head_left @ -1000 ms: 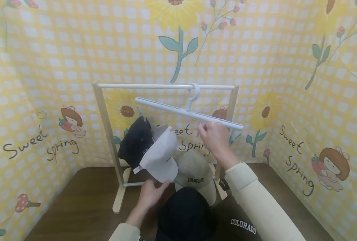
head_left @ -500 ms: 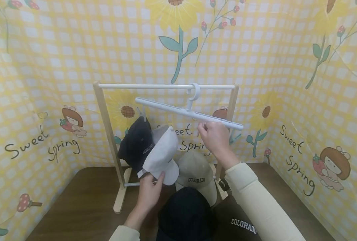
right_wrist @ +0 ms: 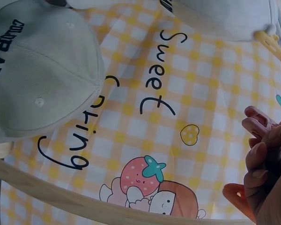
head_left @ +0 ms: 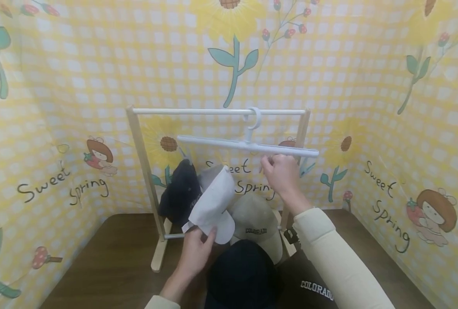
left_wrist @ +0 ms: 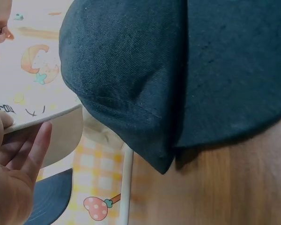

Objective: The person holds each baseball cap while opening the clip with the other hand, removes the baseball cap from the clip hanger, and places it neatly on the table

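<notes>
In the head view a white bar hanger hangs on the rack's top rail, its right end slightly lower. A black cap hangs by a clip at its left. Beside that, a white cap hangs from a yellow clip, seen in the right wrist view. My left hand holds the white cap low near its brim, thumb above and fingers beneath. Under the hanger's right half, my right hand pinches a pinkish clip. An orange clip sits beside that hand.
The wooden rack stands on a brown table. A beige cap lies behind a dark cap, near a brown COLORADO cap. A blue-green clip hangs at the hanger's right. Patterned cloth surrounds the table.
The hanger has swung closer to level, its left end lower and right end higher. My left hand has shifted its hold inward on the white cap. The right hand still pinches the clip.
</notes>
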Motion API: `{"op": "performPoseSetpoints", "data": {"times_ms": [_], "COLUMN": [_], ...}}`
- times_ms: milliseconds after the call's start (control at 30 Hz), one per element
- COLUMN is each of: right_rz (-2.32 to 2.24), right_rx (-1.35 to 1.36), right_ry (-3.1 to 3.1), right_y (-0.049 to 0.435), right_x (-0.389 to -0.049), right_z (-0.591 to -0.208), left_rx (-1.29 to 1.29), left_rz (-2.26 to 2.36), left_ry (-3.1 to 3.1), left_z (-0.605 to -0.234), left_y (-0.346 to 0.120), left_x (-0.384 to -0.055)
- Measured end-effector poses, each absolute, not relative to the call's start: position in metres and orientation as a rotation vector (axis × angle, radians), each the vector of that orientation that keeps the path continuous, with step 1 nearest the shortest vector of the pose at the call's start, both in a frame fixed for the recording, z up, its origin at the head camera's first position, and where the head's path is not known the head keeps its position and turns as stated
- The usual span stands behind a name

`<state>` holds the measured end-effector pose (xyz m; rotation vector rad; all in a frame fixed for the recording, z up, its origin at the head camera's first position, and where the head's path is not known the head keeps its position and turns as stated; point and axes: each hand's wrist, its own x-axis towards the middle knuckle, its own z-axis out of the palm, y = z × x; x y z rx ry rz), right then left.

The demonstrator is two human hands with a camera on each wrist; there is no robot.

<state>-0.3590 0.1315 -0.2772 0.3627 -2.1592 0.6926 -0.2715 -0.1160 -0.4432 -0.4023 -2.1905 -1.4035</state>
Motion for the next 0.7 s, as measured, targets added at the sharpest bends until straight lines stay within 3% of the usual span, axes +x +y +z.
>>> {"op": "performPoseSetpoints", "data": {"times_ms": [700], "right_rz": [0.797], "right_rx": [0.332], "right_ry": [-2.135], "right_y": [0.130], "right_x": [-0.358], "right_z": [-0.270], "left_rx": [-0.478], "left_rz": [-1.357], "left_ry": [-2.316], "left_z": [-0.443], "left_y": [-0.124], "left_x": [-0.257]}}
